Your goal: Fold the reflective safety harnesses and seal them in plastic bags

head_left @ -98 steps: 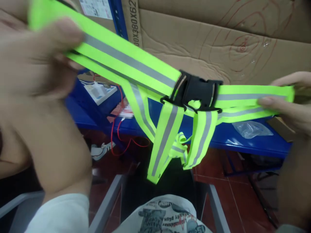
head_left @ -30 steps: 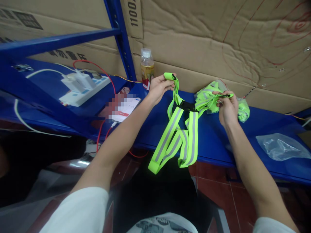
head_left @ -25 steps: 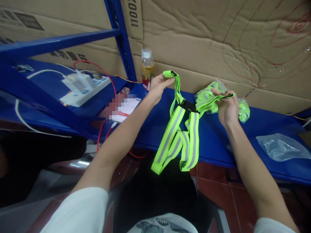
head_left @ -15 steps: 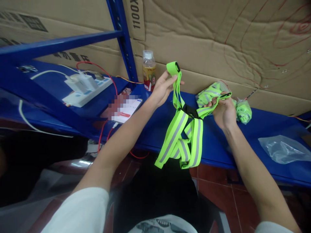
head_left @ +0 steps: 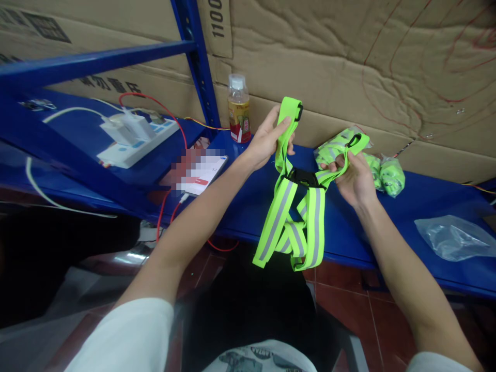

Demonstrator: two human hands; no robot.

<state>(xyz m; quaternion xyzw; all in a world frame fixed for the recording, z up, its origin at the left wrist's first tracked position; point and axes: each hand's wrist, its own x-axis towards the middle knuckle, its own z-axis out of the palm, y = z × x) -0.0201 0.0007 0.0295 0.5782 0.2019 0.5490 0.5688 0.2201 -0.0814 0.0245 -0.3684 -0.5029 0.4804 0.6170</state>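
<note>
Stretched between my hands is a neon-yellow reflective vest (head_left: 316, 227) made of elastic straps with grey stripes. Its black buckle (head_left: 303, 178) sits fastened at the middle. My left hand (head_left: 269, 135) pinches the looped strap on the left, with thumb in front and fingers behind. My right hand (head_left: 355, 178) grips the other strap end, where a black slider (head_left: 353, 139) shows near the top of the loop. The remaining straps hang down past the shelf's front edge in loose folds.
Behind my right hand lie bagged neon straps (head_left: 392, 175). A clear plastic bag (head_left: 453, 237) rests on the blue shelf (head_left: 403, 217) at right. On the left are a drink bottle (head_left: 239, 111), a charging phone (head_left: 205, 174) and a power strip (head_left: 135, 144) with cables. Cardboard (head_left: 310, 62) stands behind.
My left hand has moved slightly right with its strap loop, which has turned. On the right, the loop has tipped upward and opened a little. Both hands keep their hold.
</note>
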